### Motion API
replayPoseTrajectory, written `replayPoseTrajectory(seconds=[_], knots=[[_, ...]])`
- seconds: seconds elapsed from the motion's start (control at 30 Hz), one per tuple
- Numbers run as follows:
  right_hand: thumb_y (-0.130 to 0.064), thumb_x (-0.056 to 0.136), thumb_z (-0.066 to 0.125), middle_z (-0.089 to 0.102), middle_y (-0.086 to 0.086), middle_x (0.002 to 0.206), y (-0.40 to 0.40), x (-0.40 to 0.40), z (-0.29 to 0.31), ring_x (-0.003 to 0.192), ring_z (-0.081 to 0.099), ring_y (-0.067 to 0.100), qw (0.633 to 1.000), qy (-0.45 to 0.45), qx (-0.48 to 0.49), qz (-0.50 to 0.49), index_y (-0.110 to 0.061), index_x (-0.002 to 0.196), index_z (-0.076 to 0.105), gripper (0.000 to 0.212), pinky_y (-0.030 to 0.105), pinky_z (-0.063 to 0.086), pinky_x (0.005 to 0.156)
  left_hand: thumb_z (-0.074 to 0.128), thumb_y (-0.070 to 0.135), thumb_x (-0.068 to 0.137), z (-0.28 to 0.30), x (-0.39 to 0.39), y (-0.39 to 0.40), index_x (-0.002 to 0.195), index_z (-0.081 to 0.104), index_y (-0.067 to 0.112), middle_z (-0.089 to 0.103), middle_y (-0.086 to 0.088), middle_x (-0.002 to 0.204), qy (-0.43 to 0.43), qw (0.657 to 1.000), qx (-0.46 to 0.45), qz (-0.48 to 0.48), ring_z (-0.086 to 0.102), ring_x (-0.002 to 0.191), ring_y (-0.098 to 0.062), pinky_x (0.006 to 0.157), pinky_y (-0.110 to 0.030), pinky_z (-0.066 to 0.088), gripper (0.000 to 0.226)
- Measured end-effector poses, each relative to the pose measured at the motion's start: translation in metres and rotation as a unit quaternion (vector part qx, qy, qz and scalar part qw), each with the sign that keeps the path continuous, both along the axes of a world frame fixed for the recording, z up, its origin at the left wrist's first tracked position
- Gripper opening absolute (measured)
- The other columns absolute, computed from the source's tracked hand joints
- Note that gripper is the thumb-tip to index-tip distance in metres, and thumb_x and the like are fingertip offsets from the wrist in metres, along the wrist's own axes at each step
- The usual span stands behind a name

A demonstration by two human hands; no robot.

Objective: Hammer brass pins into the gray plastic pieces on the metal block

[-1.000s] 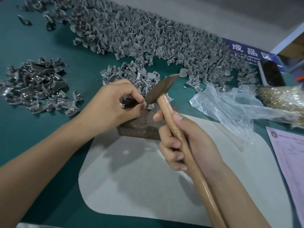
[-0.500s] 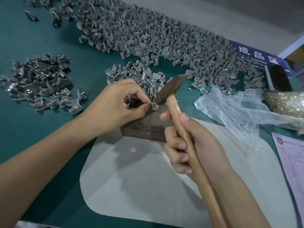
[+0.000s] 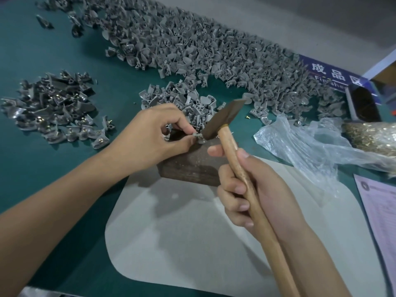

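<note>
The left hand (image 3: 154, 133) pinches a small gray plastic piece (image 3: 196, 135) on the dark metal block (image 3: 192, 166); the right hand (image 3: 252, 189) grips the wooden-handled hammer (image 3: 222, 120). A skewed strike may hit fingertips.

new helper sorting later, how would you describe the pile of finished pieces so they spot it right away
On the green table, look left of the metal block, beside the left hand. The small separate pile there is darker, with brass pins showing, unlike the big plain gray heap behind.

Both forearms are bare, no sleeves; left hand (image 3: 154, 133) and right hand (image 3: 255, 189) ungloved.
</note>
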State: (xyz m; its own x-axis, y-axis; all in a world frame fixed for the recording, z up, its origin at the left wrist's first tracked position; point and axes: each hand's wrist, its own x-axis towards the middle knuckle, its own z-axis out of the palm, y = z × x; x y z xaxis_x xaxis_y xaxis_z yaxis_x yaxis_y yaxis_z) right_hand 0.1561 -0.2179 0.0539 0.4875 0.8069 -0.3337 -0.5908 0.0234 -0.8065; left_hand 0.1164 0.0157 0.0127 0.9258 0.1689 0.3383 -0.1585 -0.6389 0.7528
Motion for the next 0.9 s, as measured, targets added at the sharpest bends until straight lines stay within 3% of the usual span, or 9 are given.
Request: replayPoseTrajectory(seconds=[0.6,0.73,0.8,0.83,0.9], knots=[[-0.043,0.097,0.053,0.036,-0.004,0.065,-0.002,0.006,-0.003,0.046,0.033,0.007,1.0,-0.02,-0.004,0.001,-0.017,0.125,0.069,0.041,0.014,0.03,0.039,0.08,0.023,0.084,0.001,-0.001,-0.001,0.087,0.075,0.021,0.066,0.009,0.091,0.001,1.0,0.0,0.001,0.063,0.087,-0.007,0.075,-0.008,0.04,0.006],[-0.038,0.098,0.054,0.042,-0.002,0.066,-0.01,0.016,-0.002,0.045,0.035,0.007,0.995,-0.063,-0.018,-0.076,-0.014,0.122,0.071,0.038,0.016,0.031,0.035,0.079,0.025,0.086,0.002,-0.002,-0.002,0.089,0.074,0.023,0.065,0.013,0.091,0.004,1.0,0.004,-0.002,0.062,0.088,-0.005,0.076,-0.008,0.041,0.006],[-0.04,0.096,0.056,0.048,-0.002,0.068,-0.015,0.023,-0.003,0.046,0.038,0.01,0.968,-0.159,-0.108,-0.164,-0.021,0.111,0.077,0.032,0.019,0.032,0.037,0.078,0.025,0.086,0.001,-0.003,-0.002,0.089,0.074,0.023,0.064,0.013,0.091,0.003,1.0,0.003,-0.002,0.061,0.089,-0.006,0.077,-0.01,0.041,0.006],[-0.042,0.095,0.059,0.049,-0.003,0.066,-0.018,0.026,-0.006,0.048,0.039,0.013,0.934,-0.23,-0.177,-0.206,-0.023,0.105,0.078,0.029,0.023,0.034,0.04,0.078,0.025,0.086,0.001,-0.003,-0.002,0.09,0.074,0.023,0.064,0.012,0.092,0.002,1.0,0.003,-0.001,0.061,0.089,-0.007,0.078,-0.011,0.042,0.006],[-0.044,0.097,0.065,0.049,-0.002,0.06,-0.025,0.031,-0.014,0.051,0.043,0.016,0.83,-0.392,-0.322,-0.231,-0.02,0.091,0.074,0.026,0.029,0.037,0.051,0.078,0.023,0.087,0.001,-0.003,-0.003,0.09,0.074,0.022,0.065,0.01,0.093,-0.002,1.0,0.005,-0.001,0.062,0.091,-0.01,0.079,-0.016,0.045,0.006]])
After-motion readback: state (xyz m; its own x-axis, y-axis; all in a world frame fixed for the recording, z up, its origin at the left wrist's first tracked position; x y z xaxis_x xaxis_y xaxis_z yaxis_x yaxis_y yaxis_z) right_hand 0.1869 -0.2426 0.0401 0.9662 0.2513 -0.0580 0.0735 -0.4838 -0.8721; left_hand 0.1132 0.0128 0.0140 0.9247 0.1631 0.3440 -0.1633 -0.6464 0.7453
